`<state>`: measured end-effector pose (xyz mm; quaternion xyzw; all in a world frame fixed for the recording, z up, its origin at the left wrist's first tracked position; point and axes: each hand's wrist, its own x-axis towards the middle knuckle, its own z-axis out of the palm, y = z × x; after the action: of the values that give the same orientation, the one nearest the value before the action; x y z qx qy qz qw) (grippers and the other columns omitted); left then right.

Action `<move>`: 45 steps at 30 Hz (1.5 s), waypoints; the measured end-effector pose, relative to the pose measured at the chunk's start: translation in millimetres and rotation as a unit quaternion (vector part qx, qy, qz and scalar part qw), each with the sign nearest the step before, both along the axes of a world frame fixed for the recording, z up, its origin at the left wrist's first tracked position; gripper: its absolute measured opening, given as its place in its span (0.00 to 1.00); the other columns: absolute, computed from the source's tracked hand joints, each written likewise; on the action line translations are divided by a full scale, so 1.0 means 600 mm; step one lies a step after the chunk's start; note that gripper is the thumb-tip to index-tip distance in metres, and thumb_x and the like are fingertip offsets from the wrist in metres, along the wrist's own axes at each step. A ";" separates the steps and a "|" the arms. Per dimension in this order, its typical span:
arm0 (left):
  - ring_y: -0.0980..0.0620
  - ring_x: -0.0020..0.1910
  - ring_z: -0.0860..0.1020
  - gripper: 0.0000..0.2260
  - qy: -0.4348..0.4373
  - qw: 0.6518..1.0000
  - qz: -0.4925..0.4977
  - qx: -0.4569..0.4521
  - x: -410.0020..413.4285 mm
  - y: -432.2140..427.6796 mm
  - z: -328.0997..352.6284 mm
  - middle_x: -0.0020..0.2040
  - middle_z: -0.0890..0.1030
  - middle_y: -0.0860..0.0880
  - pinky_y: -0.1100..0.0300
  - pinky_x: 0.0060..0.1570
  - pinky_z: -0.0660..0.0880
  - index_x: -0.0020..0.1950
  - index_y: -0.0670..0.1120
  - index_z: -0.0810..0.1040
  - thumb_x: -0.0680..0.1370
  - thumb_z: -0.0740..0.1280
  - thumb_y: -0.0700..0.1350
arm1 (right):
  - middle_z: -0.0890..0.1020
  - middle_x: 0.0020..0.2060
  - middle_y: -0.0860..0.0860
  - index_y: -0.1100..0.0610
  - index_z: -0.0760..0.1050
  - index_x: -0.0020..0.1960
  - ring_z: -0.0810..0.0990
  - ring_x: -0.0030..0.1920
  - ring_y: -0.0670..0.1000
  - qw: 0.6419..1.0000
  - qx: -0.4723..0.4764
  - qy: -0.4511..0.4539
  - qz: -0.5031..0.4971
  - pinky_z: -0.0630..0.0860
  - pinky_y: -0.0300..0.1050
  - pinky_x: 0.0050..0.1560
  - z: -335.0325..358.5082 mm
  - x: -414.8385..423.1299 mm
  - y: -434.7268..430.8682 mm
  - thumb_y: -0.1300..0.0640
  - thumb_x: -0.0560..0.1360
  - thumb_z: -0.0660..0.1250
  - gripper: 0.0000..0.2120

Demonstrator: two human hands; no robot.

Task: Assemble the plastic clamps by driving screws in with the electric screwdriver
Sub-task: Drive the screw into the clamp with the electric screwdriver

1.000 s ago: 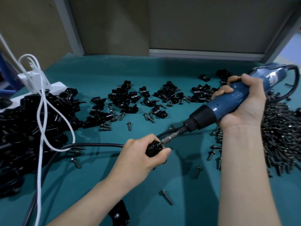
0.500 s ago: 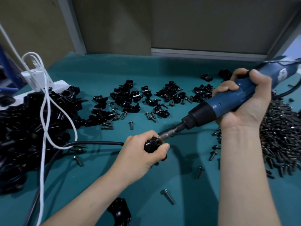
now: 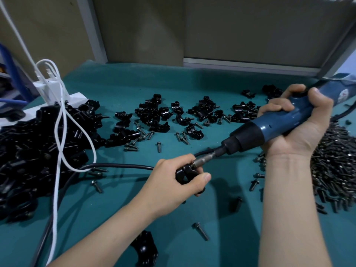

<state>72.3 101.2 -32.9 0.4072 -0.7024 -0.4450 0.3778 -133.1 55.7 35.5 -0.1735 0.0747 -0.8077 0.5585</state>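
Grips a black plastic clamp (image 3: 183, 173) in the left hand (image 3: 171, 184), just above the counter (image 3: 192, 83) near its middle, with thumb (image 3: 204, 177) and fingers curled tight round it and the forearm slanting in from the lower left. Wraps the right hand (image 3: 300, 130) round the blue electric screwdriver (image 3: 269, 125), fingers (image 3: 277, 108) clamped over the barrel, thumb across the top, forearm rising almost straight from the bottom edge. Holds the tool with its long axis slanting from upper right down to lower left, metal bit (image 3: 202, 160) pointing into the top of the clamp and touching it. Hides most of the clamp under the left palm; cannot make out any screw beneath the bit. Loses the screwdriver's rear end past the right edge. Shows a heap of screws (image 3: 337, 160) behind the right wrist, a heap of clamps (image 3: 28, 151) at left under a white cable (image 3: 61, 122), and one dark clamp (image 3: 144, 249) half hidden by the left forearm.
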 end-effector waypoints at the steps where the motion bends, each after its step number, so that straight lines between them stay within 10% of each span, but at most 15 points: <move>1: 0.44 0.31 0.79 0.13 0.002 1.000 -0.006 0.004 0.000 0.000 0.000 0.31 0.82 0.51 0.52 0.31 0.77 0.40 0.50 0.76 0.69 0.67 0.59 | 0.79 0.34 0.46 0.53 0.70 0.40 0.71 0.25 0.43 1.000 -0.001 0.001 0.001 0.70 0.35 0.28 0.000 0.000 0.000 0.56 0.70 0.63 0.01; 21: 0.35 0.28 0.75 0.10 0.027 0.998 0.000 0.051 -0.001 -0.004 -0.005 0.25 0.78 0.48 0.49 0.28 0.71 0.35 0.49 0.76 0.66 0.66 0.56 | 0.76 0.31 0.46 0.53 0.68 0.40 0.69 0.23 0.43 0.998 -0.009 0.054 -0.003 0.69 0.36 0.28 0.007 0.013 -0.005 0.57 0.70 0.60 0.01; 45: 0.50 0.25 0.72 0.10 0.035 0.997 -0.023 0.065 0.000 -0.004 -0.010 0.26 0.79 0.47 0.58 0.27 0.70 0.35 0.49 0.76 0.66 0.66 0.56 | 0.78 0.34 0.45 0.53 0.68 0.42 0.71 0.24 0.43 0.997 -0.030 0.059 0.026 0.70 0.36 0.29 -0.001 0.018 -0.007 0.56 0.75 0.58 0.04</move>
<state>72.3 98.9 -38.8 0.3989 -0.6678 -0.5119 0.3645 -122.4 51.4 35.0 -0.2391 0.0787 -0.7831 0.5686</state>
